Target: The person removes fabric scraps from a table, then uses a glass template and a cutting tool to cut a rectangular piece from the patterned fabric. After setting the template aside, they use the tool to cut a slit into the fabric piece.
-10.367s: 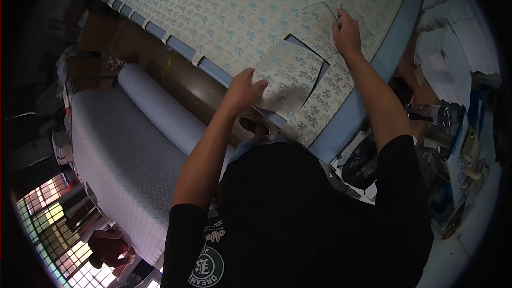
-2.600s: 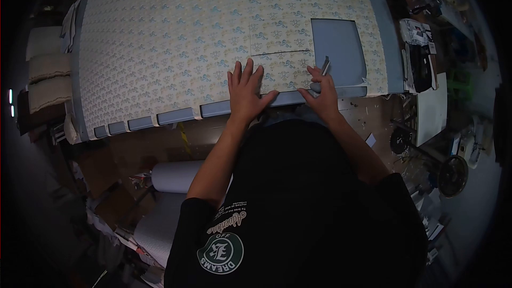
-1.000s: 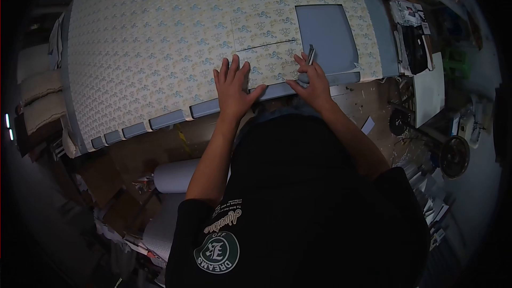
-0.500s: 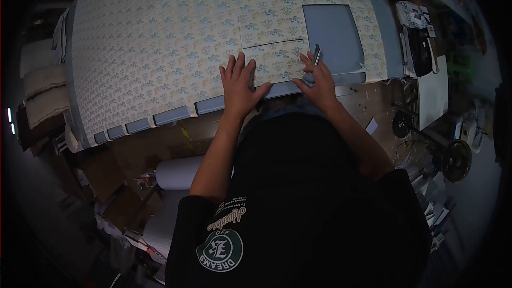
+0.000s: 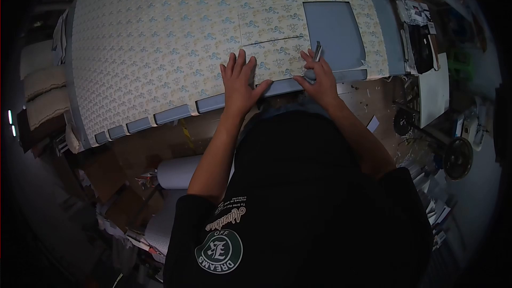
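While one left hand [image 5: 238,82] lies spread flat on the patterned sheet [image 5: 160,37], one right hand [image 5: 320,77] pinches one knife [image 5: 318,52]

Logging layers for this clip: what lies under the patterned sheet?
A blue-grey layer shows through the rectangular cutout and along the near edge of the patterned sheet. Elsewhere the sheet covers whatever is beneath.
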{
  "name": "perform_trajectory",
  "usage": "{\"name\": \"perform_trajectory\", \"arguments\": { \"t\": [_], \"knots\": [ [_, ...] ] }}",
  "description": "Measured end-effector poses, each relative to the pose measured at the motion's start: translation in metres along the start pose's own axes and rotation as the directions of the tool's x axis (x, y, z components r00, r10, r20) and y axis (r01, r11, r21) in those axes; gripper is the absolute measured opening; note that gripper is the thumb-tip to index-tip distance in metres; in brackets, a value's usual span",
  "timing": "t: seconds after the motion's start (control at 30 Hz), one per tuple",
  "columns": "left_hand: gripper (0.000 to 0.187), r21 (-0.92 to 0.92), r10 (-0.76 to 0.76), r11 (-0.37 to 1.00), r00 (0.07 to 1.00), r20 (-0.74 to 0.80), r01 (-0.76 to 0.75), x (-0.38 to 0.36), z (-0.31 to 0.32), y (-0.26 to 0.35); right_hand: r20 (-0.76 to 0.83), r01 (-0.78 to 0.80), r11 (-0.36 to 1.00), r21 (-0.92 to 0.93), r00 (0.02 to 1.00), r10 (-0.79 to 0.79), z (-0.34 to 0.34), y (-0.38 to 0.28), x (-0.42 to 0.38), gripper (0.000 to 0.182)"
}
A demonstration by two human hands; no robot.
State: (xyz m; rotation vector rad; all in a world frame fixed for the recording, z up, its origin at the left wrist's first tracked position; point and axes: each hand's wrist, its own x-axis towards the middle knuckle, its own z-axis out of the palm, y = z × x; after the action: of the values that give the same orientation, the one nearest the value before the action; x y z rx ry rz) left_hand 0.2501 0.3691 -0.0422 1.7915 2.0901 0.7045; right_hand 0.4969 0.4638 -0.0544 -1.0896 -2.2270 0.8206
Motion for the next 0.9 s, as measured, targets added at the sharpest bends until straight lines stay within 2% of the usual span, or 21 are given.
{"name": "perform_trajectory", "arguments": {
  "t": [0.9],
  "knots": [
    [0.075,-0.015,-0.005,1.000,0.999,-0.036,0.005,-0.0002,0.0022,0.0001,0.001,0.035,0.999,-0.028,0.999,-0.035,-0.0020,-0.0013,0.0013,0.040]
  ]
}}
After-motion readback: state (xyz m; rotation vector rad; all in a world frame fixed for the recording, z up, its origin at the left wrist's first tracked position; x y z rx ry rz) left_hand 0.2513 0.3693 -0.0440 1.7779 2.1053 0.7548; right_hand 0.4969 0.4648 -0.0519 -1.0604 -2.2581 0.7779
